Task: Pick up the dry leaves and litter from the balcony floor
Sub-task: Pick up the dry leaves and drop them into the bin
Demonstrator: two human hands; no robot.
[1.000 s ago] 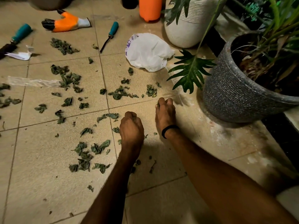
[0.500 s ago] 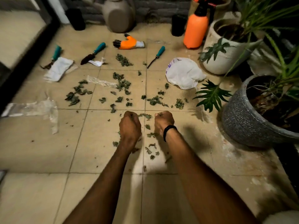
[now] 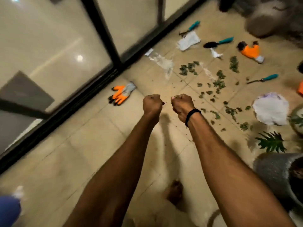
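Green-grey dry leaves (image 3: 219,82) lay strewn on floor (image 3: 98,153), ahead-right of us. Left grip (image 3: 152,104), right grip (image 3: 182,104) both raised, curled round leaf bits. We judged right grip nearer that scatter.

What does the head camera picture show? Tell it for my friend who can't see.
The left hand and the right hand are fists gripping dry leaves above a tiled balcony floor. More leaves, an orange glove, teal-handled tools and a white bag lie scattered beyond them, near a glass door.
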